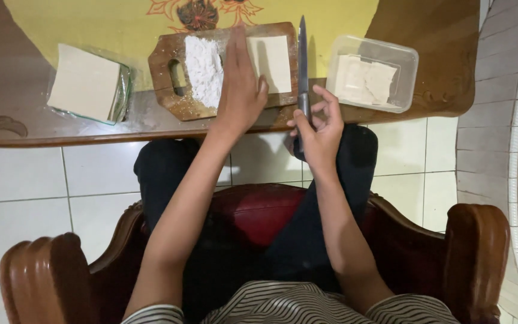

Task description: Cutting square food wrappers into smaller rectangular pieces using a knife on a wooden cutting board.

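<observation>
— On the wooden board (pixel 178 99), where was my left hand (pixel 241 90)?
— Flat, fingers together, on the pale sheet (pixel 271 60); right hand (pixel 318 129) pinched the knife (pixel 302 57) beside it.

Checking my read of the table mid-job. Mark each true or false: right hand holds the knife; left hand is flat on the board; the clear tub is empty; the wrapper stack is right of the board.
1. The right hand holds the knife. True.
2. The left hand lies flat on the cutting board. True.
3. The clear tub is empty. False: pale sheets lie inside.
4. The wrapper stack is right of the board. False: it is on the left.
</observation>
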